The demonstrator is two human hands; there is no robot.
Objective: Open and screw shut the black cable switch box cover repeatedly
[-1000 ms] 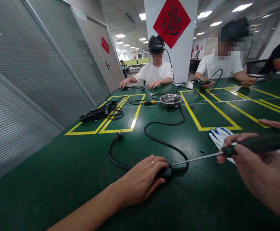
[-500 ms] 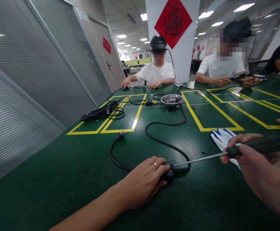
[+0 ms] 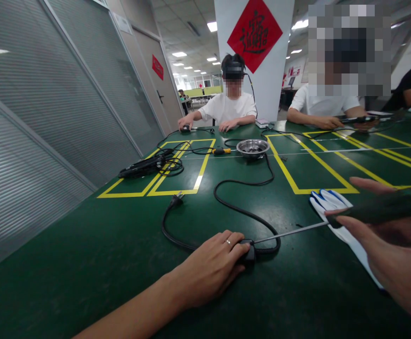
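Under my left hand [image 3: 214, 261], a black power adapter [image 3: 249, 254] is pressed down on the table, my fingers curled over its top and side. A black cord [image 3: 242, 207] with a two-pin plug [image 3: 177, 200] belongs to it and loops over the surface. My right hand [image 3: 396, 254] grips a screwdriver [image 3: 385, 207] by its dark handle, the thumb below it and one finger stretched out above. Its thin metal shaft slants down to the left, and the tip meets the adapter's upper edge. Exactly what the tip sits in is too small to make out.
White gloves with blue edging [image 3: 346, 240] lie below the screwdriver. A metal bowl [image 3: 253, 148] holding small dark pieces stands farther back, near a yellow-handled screwdriver [image 3: 222, 151]. Bundled black cords [image 3: 149, 162] lie left. Two people sit across the green table [image 3: 113, 254].
My right hand's fingers have loosened and shifted around the screwdriver handle, one now stretched out. The screwdriver tip stays at the adapter, and my left hand has barely moved.
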